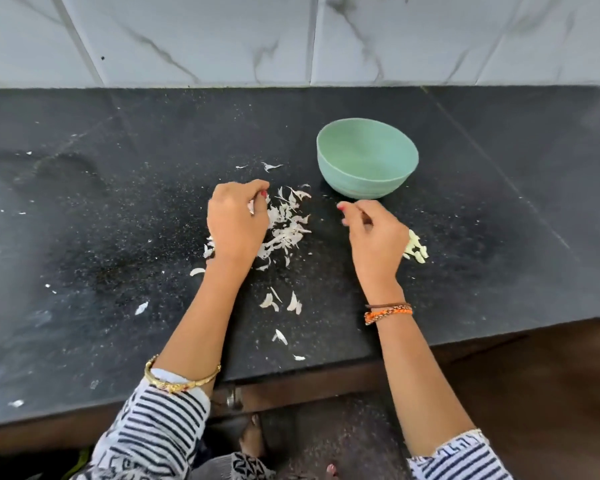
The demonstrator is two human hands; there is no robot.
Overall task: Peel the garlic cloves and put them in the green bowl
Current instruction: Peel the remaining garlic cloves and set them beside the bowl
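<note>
Your left hand (236,221) pinches a garlic piece (252,206) over the peels (286,226). Your right hand (374,237) hangs loosely curled, holding nothing. The green bowl (367,157) sits at its twelve o'clock.

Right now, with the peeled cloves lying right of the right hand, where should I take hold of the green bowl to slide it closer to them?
Grip the green bowl at its near rim, thumb inside and fingers outside. It stands upright, appears empty, and its wall flares wide, so a pinch suits better than a wrap. The right hand is nearest; come from the front, keeping above the peeled cloves.
</note>
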